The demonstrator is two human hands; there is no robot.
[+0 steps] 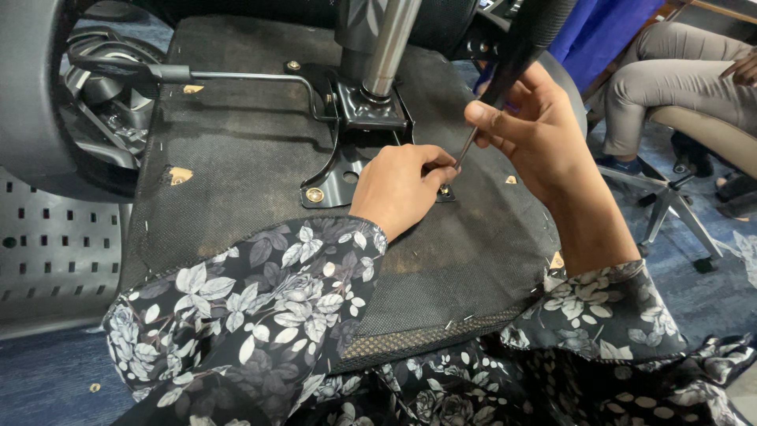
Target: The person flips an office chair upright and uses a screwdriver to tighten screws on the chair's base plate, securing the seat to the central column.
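Observation:
An upturned office chair seat (236,158) with black fabric underside lies in front of me. A black metal mounting plate (347,170) with a chrome gas cylinder (388,47) is bolted to it. My right hand (536,130) grips a screwdriver (505,71) with a black handle, its thin shaft pointing down to a screw (445,190) at the plate's right corner. My left hand (402,185) rests on the plate, fingertips steadying the shaft near the tip. A brass bolt (315,194) shows at the plate's near left corner.
A height lever (236,76) runs left from the plate. A grey perforated chair back (55,252) lies at left. A seated person's legs (670,79) and another chair's base (670,213) are at right. Blue carpet (47,379) covers the floor.

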